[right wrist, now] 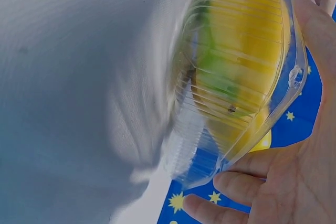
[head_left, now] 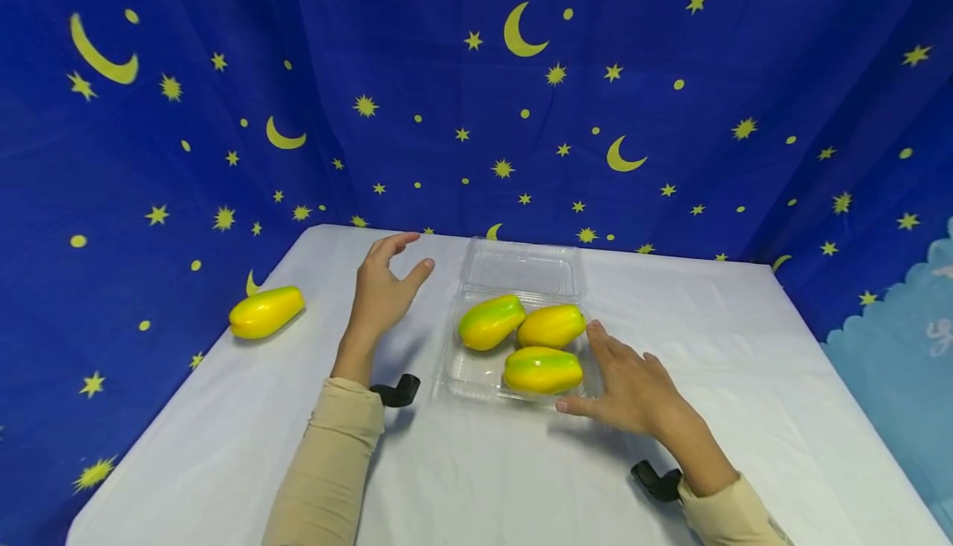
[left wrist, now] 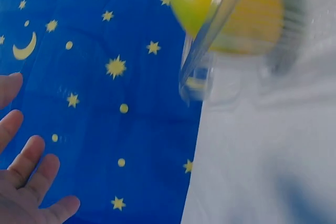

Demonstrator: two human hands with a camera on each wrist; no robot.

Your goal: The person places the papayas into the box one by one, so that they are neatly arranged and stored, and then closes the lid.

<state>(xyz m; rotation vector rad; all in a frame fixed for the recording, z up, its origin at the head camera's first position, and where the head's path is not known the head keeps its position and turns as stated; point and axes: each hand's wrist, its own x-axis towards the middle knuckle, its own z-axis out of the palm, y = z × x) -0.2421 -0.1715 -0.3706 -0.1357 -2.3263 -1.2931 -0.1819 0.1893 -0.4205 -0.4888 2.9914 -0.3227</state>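
Observation:
A clear plastic clamshell box (head_left: 476,380) lies on the table with its lid (head_left: 521,269) folded back. Inside it are three yellow-green papayas: one at the left (head_left: 491,323), one at the back right (head_left: 551,327) and one in front (head_left: 543,370). A fourth papaya (head_left: 266,312) lies on the cloth at the far left. My left hand (head_left: 383,285) hovers left of the box, fingers apart and holding nothing. At the box's right side is my right hand (head_left: 633,385), its fingers spread along the wall; in the right wrist view the fingertips (right wrist: 236,184) are by the rim.
A white cloth covers the table (head_left: 707,339). Behind it hangs a blue curtain (head_left: 417,58) with yellow moons and stars, and a light-blue patch shows at the right. Each wrist wears a black mount, one at the left (head_left: 398,391), one at the right (head_left: 655,480).

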